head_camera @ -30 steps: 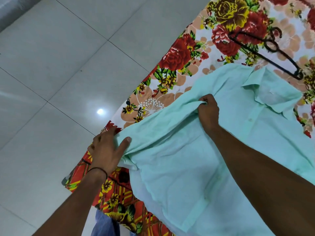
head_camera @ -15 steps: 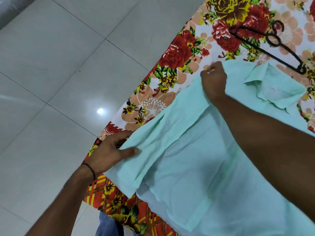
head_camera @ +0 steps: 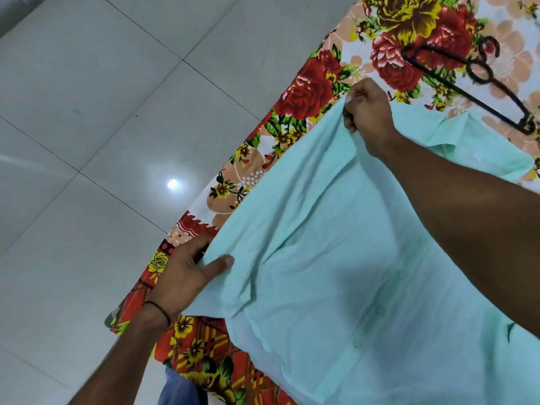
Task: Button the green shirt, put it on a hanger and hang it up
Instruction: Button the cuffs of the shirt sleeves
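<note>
step: spreading and squaring the shirt [head_camera: 336, 258] flat; judged as prep for buttoning, or a check of it
shirt: pale green, front up on the flowered bedsheet [head_camera: 315, 92], collar [head_camera: 491, 147] at the far end, hem end toward the person and out of frame
left hand [head_camera: 184, 276]: grips the near left edge of the shirt by the bed's edge, thumb on top, fingers tucked under the cloth
right hand [head_camera: 369, 112]: fingers curled, pinching a fold at the far left edge, about shoulder level; cloth pulled up into a small peak there
between hands: the left side edge is drawn fairly taut, some creases across the front
button strip [head_camera: 379, 310]: runs along the shirt's length, to the right of both grips, partly under the right forearm; buttons show, cannot tell if all are fastened
hanger [head_camera: 496, 108]: dark, lying on the bedsheet just beyond the collar, not touched
key relation: shirt's long axis runs collar-far to hem-near; hanger sits off the collar end, so the right hand is much the nearer
risk: near corner lies at the bed's edge and could slide toward the floor [head_camera: 117, 112] if let go
</note>
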